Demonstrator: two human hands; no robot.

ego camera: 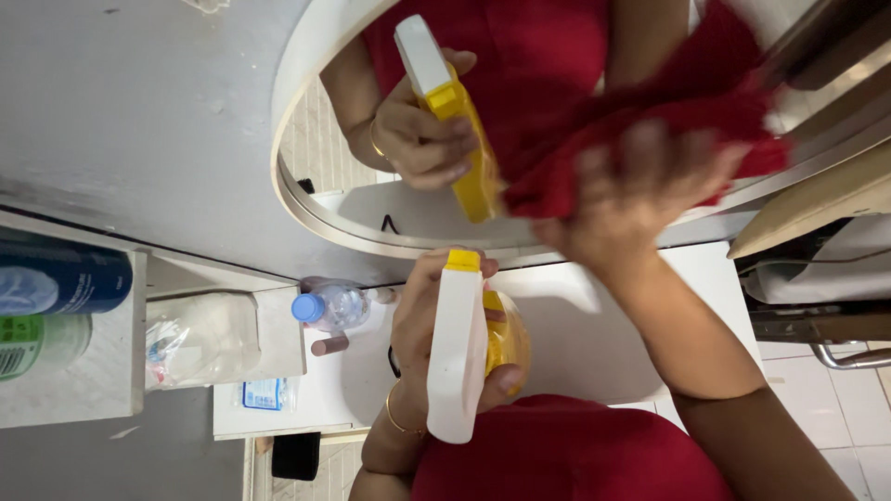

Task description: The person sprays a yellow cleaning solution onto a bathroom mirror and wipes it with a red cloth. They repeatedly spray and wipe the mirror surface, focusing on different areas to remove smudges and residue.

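Left hand (436,339): fingers wrapped around yellow spray bottle (464,348), long axis toward round mirror (306,199).
Right hand (631,199): nearer the glass, fingers pressing red cloth (705,102) flat.

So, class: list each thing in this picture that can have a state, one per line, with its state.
Spray bottle: held upright in the left hand, not visibly spraying.
Red cloth: bunched, pressed to the mirror by the blurred right hand.
Small water bottle: capped, lying on the counter.
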